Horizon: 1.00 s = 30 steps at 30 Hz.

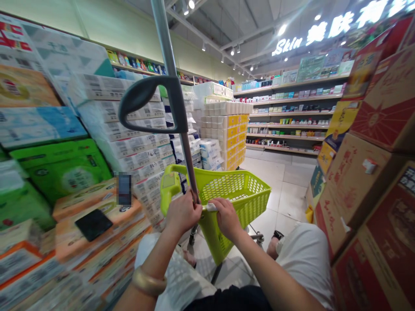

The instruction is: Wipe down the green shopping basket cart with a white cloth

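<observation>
A lime-green plastic shopping cart (249, 203) with perforated basket walls stands in front of my knees. Beside its near rim rises a slanted metal pole (188, 160), which carries a dark grey loop handle (152, 128) higher up. Low on this pole, my left hand (183, 212) has its fingers wrapped round the metal, close to the cart's edge. My right hand (228, 218) rests at the near rim, its fingers closed on a small white wad (212, 207) that looks like tissue or cloth. The inside of the basket shows only in part.
Boxes and packs, including an orange carton (119, 211) bearing a black flat device (94, 224), crowd the left. Red and brown cartons (353, 177) stack up on the right. Tissue packs (223, 134) and stocked shelves (288, 112) stand behind the cart, beyond tiled floor (279, 185).
</observation>
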Available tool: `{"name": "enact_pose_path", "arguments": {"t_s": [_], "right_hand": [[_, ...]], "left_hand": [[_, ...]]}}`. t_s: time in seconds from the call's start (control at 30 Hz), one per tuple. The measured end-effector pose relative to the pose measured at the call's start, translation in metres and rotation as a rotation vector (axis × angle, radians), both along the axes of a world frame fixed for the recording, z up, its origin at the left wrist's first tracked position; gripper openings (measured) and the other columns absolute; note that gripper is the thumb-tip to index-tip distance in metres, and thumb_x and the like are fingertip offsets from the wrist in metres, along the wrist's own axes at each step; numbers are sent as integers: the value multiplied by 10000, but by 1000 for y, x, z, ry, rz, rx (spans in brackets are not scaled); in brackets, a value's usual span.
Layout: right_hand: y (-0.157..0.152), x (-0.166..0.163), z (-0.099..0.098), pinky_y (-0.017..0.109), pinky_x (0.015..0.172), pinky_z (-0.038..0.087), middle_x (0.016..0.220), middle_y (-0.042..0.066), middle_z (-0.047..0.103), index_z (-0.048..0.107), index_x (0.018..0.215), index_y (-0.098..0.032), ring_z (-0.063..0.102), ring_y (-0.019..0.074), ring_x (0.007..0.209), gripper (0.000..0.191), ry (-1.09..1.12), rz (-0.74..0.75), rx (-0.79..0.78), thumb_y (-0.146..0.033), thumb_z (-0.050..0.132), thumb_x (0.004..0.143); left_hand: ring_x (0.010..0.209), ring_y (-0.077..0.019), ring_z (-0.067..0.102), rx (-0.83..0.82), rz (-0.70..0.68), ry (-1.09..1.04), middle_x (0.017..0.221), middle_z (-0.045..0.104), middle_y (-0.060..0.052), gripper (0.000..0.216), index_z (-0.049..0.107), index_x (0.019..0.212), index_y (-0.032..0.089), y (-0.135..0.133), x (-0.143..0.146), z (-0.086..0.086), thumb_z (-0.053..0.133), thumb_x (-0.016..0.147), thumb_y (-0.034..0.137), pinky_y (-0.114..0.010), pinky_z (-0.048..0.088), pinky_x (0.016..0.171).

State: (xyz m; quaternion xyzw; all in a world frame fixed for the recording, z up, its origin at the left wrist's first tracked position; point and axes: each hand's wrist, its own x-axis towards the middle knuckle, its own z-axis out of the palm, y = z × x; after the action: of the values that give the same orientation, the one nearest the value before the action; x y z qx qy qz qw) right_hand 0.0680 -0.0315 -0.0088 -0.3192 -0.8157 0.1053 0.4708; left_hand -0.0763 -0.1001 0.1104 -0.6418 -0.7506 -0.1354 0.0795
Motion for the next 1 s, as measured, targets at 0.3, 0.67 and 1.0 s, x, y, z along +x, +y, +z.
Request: {"name": "enact_pose_path", "arguments": {"t_s": [0.3,0.67,1.0], "right_hand": [[-14,-19,8,369,958,391,1112,72,626,637,1128,-222,531,211,1055,425,69,-63,-33,-27,436,808],[4,18,-26,415,1008,346,1131,86,614,627,1138,-198,505,223,1097,449,81,-219,26,-13,417,787],[-25,-17,0,352,1010,368,1204,62,598,580,1226,-238,504,190,1131,450,67,-45,128,-50,421,850]], "left_hand": [[890,-261,674,17,-7,-8,922,703,-84,340,513,1121,165,1,5,-1,474,803,278,-330,479,765],[886,-234,675,-10,4,-3,919,705,-61,311,550,1088,180,1,8,-2,507,799,286,-308,481,764],[870,-259,678,32,7,5,894,711,-72,312,559,1058,167,1,9,-4,486,781,290,-337,488,763]]}}
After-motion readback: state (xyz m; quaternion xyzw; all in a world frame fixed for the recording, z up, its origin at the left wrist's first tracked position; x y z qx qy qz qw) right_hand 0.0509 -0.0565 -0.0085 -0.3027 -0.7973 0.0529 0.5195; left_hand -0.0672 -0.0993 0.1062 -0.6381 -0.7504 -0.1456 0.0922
